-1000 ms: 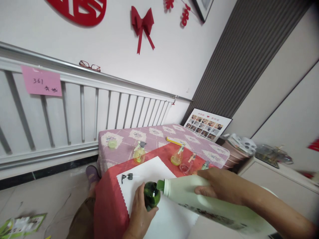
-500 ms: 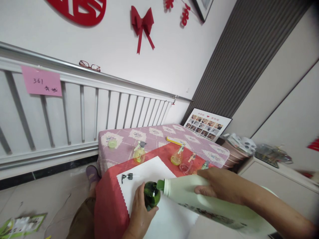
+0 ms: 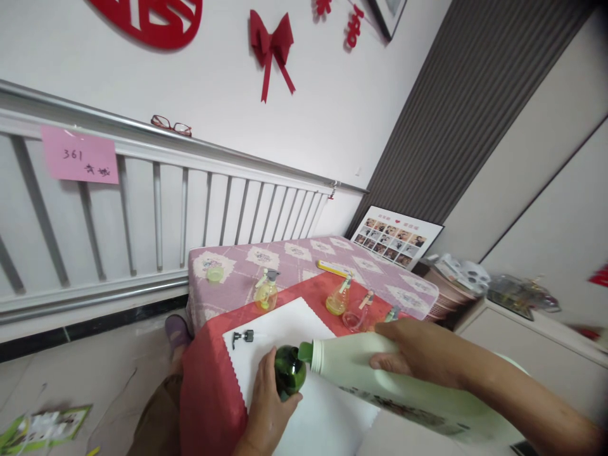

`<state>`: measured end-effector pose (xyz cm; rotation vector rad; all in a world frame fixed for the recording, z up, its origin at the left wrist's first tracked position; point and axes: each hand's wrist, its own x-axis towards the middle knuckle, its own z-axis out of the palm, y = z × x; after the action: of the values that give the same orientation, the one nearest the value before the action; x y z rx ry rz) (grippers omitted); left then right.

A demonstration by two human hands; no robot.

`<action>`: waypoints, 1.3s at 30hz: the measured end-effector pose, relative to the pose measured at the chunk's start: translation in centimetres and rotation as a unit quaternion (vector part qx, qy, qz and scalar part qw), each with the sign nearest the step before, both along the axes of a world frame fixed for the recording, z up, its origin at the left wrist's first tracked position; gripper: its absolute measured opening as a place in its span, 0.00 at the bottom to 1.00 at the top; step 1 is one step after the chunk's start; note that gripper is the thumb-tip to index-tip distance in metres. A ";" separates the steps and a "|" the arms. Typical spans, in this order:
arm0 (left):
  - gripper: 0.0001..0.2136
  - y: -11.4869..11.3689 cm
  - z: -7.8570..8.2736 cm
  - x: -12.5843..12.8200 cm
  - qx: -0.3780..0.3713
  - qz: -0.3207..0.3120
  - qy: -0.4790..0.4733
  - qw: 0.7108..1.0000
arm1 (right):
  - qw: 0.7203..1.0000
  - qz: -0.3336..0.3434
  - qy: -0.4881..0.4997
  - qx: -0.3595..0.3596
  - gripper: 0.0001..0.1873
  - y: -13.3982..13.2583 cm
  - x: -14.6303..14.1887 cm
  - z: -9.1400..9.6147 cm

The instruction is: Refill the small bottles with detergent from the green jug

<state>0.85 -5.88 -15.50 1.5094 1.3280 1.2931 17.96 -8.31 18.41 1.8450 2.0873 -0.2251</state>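
My left hand [image 3: 273, 402] is wrapped round a dark green bottle [image 3: 291, 373] over the white sheet. My right hand [image 3: 403, 351] grips a large pale green jug [image 3: 349, 358], tilted on its side with its mouth toward the bottle. The jug's green spout [image 3: 305, 352] meets the bottle's opening; whether liquid is flowing I cannot see. A black pump head [image 3: 243, 337] lies on the white sheet [image 3: 299, 316], left of the bottle. Behind the jug stand a pump bottle with yellow liquid [image 3: 337, 301] and a clear pinkish pump bottle [image 3: 355, 316], partly hidden.
Another yellow pump bottle [image 3: 266, 294] stands by the sheet's far edge on the red cloth [image 3: 209, 373]. A small yellow-green object [image 3: 215, 273] and a long yellow box [image 3: 335, 268] lie on the purple patterned tablecloth [image 3: 297, 252]. A white radiator [image 3: 142, 209] runs behind the table.
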 end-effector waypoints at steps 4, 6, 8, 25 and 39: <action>0.41 0.0 0.0 0.0 0.000 -0.001 -0.001 1.000 | 1.000 0.002 0.003 0.001 0.17 0.0 0.1 -0.1; 0.41 0.1 0.0 0.0 -0.003 0.000 0.001 1.000 | 1.000 0.002 -0.001 0.001 0.18 0.1 0.1 -0.1; 0.41 0.1 0.1 0.0 -0.005 -0.001 0.005 1.000 | 1.000 0.005 -0.005 -0.001 0.19 0.1 0.2 -0.1; 0.40 -0.3 0.9 -0.2 -0.001 0.007 -0.006 1.000 | 1.000 0.009 0.003 0.006 0.20 -0.1 0.1 0.1; 0.40 -0.1 1.0 -0.2 -0.008 -0.003 -0.010 1.000 | 1.000 0.008 0.004 0.008 0.19 0.0 0.2 -0.1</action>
<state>0.60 -5.98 -14.53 1.4847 1.3168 1.2884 18.20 -8.29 18.34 1.8392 2.1145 -0.2132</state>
